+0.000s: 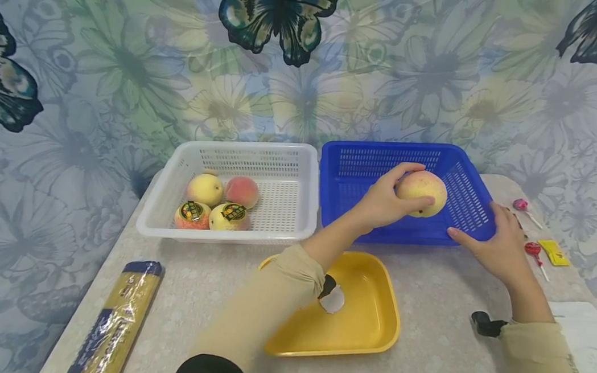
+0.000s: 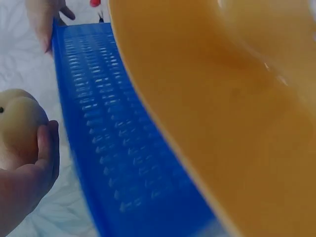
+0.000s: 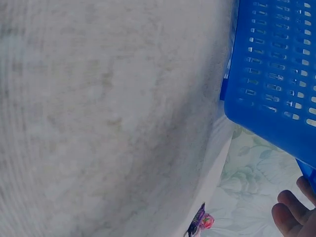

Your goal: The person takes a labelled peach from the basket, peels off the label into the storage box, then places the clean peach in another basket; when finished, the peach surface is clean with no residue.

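My left hand (image 1: 382,204) grips a large yellow-pink peach (image 1: 421,193) over the blue basket (image 1: 340,196), thumb at the front and fingers round the back. The left wrist view also has this peach (image 2: 19,129), beside the basket's slotted wall (image 2: 106,113). At the basket's front right corner, my right hand (image 1: 502,247) holds the rim, its thumb on the front edge and its fingers on the right side. In the right wrist view, its fingertips (image 3: 285,217) show below the blue wall. To the left, a white basket (image 1: 223,236) contains several peaches (image 1: 243,192), two with black-and-gold stickers.
A yellow tray (image 1: 372,322) sits in front of the baskets, partly under my left sleeve. Far left lies a long gold and blue packet (image 1: 116,318). Right of the blue basket are two lollipops (image 1: 533,248) and a yellow wrapped sweet (image 1: 554,253). Patterned cloth (image 1: 303,107) hangs behind.
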`<state>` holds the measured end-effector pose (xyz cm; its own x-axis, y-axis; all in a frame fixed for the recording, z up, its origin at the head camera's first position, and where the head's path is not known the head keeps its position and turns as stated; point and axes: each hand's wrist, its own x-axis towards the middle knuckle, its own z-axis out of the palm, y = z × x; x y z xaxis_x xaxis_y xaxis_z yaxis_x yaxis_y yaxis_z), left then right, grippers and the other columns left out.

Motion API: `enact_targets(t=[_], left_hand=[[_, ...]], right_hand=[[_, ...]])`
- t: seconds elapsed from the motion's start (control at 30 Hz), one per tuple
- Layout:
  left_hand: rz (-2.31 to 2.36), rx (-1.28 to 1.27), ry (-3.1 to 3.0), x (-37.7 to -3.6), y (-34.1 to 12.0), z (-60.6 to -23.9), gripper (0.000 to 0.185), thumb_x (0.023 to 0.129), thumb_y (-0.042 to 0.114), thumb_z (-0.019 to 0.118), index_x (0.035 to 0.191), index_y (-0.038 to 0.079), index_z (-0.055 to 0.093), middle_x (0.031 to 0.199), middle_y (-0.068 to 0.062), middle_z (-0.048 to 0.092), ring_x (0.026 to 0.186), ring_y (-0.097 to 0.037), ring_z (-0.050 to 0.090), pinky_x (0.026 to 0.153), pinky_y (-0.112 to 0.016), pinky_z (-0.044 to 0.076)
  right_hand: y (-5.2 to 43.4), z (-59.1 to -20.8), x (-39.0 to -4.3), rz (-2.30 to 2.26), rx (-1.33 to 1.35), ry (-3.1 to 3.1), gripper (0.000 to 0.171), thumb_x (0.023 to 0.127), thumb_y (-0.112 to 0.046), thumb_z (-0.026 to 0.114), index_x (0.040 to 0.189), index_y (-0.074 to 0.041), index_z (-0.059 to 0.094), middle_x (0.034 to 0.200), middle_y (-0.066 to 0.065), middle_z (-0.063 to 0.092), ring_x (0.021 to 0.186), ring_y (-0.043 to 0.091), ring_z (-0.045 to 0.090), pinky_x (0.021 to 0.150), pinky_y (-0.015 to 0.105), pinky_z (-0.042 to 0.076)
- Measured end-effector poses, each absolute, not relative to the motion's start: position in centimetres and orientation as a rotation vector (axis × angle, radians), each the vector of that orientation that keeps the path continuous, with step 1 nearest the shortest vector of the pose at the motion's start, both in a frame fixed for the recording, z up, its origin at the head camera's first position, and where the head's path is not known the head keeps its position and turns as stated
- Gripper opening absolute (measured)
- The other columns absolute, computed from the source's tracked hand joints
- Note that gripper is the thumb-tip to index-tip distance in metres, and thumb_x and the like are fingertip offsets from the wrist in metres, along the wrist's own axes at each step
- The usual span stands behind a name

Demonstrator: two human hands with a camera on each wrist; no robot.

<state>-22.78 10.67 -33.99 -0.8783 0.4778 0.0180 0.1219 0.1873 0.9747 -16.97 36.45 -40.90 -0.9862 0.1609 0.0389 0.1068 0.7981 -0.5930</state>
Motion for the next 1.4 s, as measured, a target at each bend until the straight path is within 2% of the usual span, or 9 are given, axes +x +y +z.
enact_targets(t=[0.1,0.33,0.57,0.83,0.97,1.17,1.4], left_hand=[[1.751,0.532,2.204,-23.6,12.0,-34.6,0.058,0.084,0.034,0.08,0.136,0.038,0.053,0.128,0.01,0.06,0.1,-0.011,0.062,0.077,-0.027,0.057],[1.683,0.414,2.322,-25.2,15.2,-36.6,0.058,0.08,0.038,0.083,0.132,0.04,0.056,0.127,0.011,0.061,0.102,-0.013,0.061,0.077,-0.029,0.056],[1.44,0.382,2.53,-25.0,17.1,-37.7,0.061,0.078,0.043,0.083,0.132,0.037,0.057,0.123,0.009,0.065,0.101,-0.011,0.064,0.075,-0.027,0.054],[1.104,0.359,2.651,-24.4,18.8,-37.8,0.065,0.077,0.051,0.081,0.135,0.04,0.055,0.123,0.014,0.065,0.104,-0.009,0.061,0.084,-0.029,0.051],[0.928,0.381,2.66,-24.4,19.5,-37.4,0.064,0.075,0.054,0.082,0.132,0.041,0.055,0.12,0.017,0.064,0.104,-0.009,0.059,0.086,-0.029,0.05],[0.797,0.378,2.65,-24.5,20.1,-37.3,0.066,0.077,0.056,0.08,0.135,0.043,0.052,0.126,0.02,0.061,0.116,-0.009,0.057,0.096,-0.032,0.048],[0.746,0.415,2.624,-24.9,20.4,-37.8,0.063,0.08,0.051,0.079,0.136,0.04,0.053,0.131,0.018,0.06,0.124,-0.01,0.055,0.102,-0.028,0.046]], right_hand=[[36.6,-40.8,-17.0,0.949,-0.202,-2.9,0.11,0.087,-0.056,0.067,0.158,0.0,0.004,0.16,0.035,0.003,0.143,0.061,0.007,0.106,0.081,0.012],[37.1,-40.7,-16.7,0.985,-0.195,-2.949,0.113,0.087,-0.058,0.067,0.159,-0.004,-0.002,0.161,0.033,-0.003,0.144,0.06,0.004,0.104,0.082,0.014],[37.4,-41.3,-16.8,1.054,-0.142,-2.922,0.116,0.085,-0.053,0.072,0.159,-0.008,-0.004,0.163,0.03,-0.007,0.146,0.058,0.001,0.107,0.081,0.009],[37.8,-42.0,-16.5,1.056,-0.078,-2.877,0.114,0.084,-0.047,0.075,0.16,-0.007,0.001,0.163,0.031,-0.002,0.147,0.056,0.003,0.109,0.079,0.008],[37.8,-41.8,-16.5,1.06,-0.072,-2.877,0.113,0.085,-0.047,0.075,0.16,-0.01,0.0,0.164,0.028,-0.003,0.148,0.055,0.002,0.108,0.08,0.008],[37.8,-41.7,-16.4,1.065,-0.075,-2.881,0.113,0.085,-0.047,0.074,0.16,-0.01,-0.001,0.164,0.028,-0.004,0.147,0.056,0.001,0.107,0.081,0.007],[37.9,-41.8,-16.3,1.086,-0.084,-2.878,0.112,0.085,-0.047,0.074,0.16,-0.01,-0.002,0.164,0.028,-0.005,0.147,0.057,0.002,0.108,0.08,0.008]])
